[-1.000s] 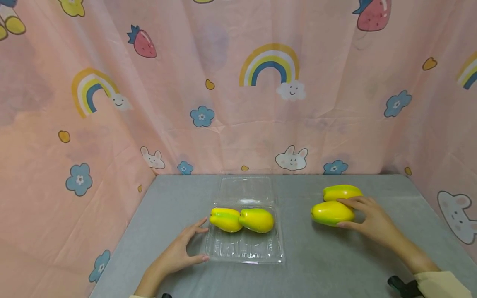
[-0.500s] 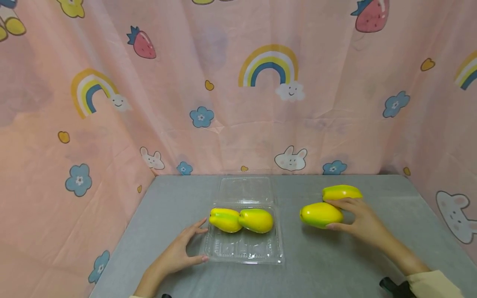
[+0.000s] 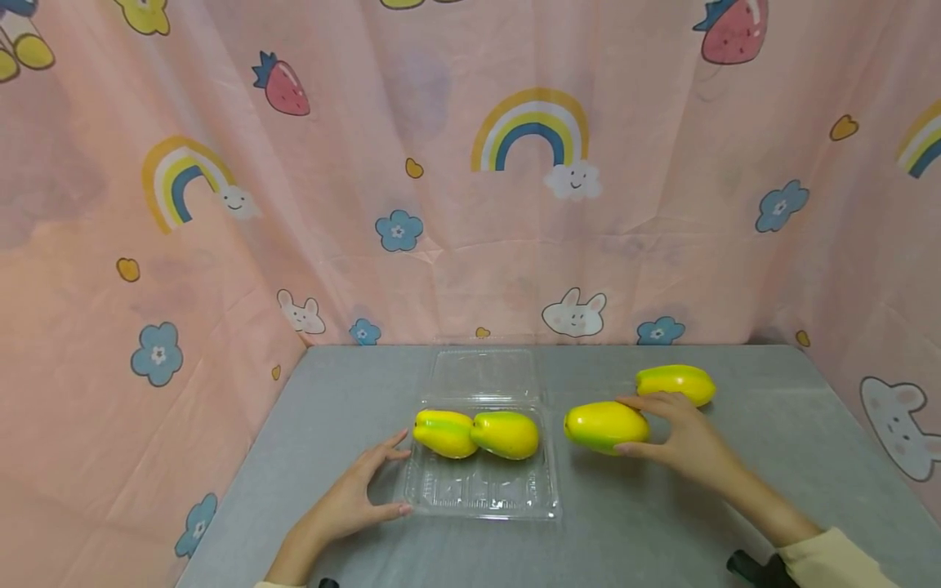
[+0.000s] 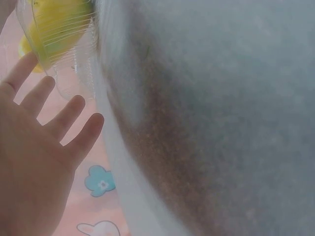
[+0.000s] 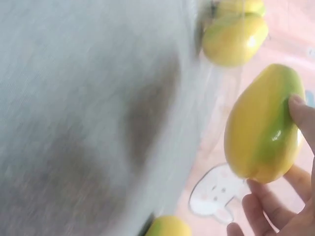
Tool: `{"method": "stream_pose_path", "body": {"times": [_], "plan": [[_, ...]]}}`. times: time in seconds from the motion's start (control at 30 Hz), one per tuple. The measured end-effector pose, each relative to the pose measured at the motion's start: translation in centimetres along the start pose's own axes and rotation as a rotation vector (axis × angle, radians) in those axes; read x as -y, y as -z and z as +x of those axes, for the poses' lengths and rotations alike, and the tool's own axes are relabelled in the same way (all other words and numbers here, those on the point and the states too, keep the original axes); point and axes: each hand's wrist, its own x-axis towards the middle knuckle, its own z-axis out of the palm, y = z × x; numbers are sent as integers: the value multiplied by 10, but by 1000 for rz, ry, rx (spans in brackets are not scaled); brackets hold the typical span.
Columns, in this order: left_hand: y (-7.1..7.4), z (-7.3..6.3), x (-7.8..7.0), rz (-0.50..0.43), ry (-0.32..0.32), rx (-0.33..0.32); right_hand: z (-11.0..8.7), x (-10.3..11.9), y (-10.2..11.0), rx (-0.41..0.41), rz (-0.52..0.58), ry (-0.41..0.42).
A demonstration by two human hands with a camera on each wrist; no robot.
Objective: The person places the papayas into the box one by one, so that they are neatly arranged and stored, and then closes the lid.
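My right hand [image 3: 680, 433] grips a yellow-green papaya [image 3: 604, 426] between thumb and fingers, just right of a clear plastic clamshell box [image 3: 481, 498]. In the right wrist view the held papaya [image 5: 266, 125] hangs above the grey surface, the thumb on its green streak. Two more papayas, a left one [image 3: 444, 434] and a right one [image 3: 507, 434], lie side by side in the box's base. My left hand [image 3: 353, 498] stays at the box's left edge with fingers spread; in the left wrist view its fingertips [image 4: 76, 102] reach the ribbed clear wall.
Another papaya [image 3: 676, 384] lies on the grey table [image 3: 603, 531] behind my right hand. The box's clear lid [image 3: 485, 374] is folded back toward the rear. A pink patterned curtain [image 3: 456, 269] rises behind the table and along both sides.
My right hand has carried the papaya leftward from beside the rear one to near the box. The left hand and the box have kept their places.
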Motion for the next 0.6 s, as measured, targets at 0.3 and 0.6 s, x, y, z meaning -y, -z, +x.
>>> {"method": "stream_pose_path", "body": {"times": [0.3,0.6], "plan": [[1,0,-1,1,-5,4,3,22,-13,29,35,-22],[1,0,-2,3,3,7,4,46,-29,43,52,-25]]}}
